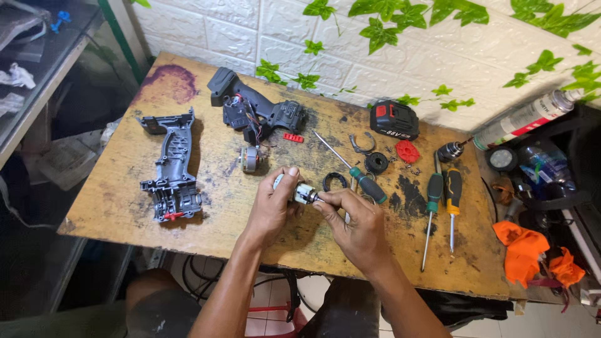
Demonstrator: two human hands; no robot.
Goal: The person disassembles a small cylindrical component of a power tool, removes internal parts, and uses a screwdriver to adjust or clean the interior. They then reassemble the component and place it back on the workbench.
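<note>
- the left hand (272, 203) is wrapped around a small silver motor (302, 193), grasping its body from the left, just inboard of the near edge of the worktop (125, 200), about midway along that edge.
- the right hand (357, 225) pinches the motor's right end, at the shaft, with fingertips (325, 199); both hands are clenched on the same part, neither is free.
- the motor's long axis lies roughly left to right, level with the near edge, with the shaft end pointing toward the right hand, so the right hand is the nearer one to that end.
- just behind the hands lie a black ring (334, 181) and a green-handled screwdriver (360, 178), its blade aimed at the far edge.
- a second small round part (251, 159) sits behind the left hand, near the open half of the tool body (253, 109).
- the other housing half (172, 169) lies toward the left edge, well apart.
- a battery pack (394, 119) is at the far edge; two more screwdrivers (441, 206) lie toward the right edge.
</note>
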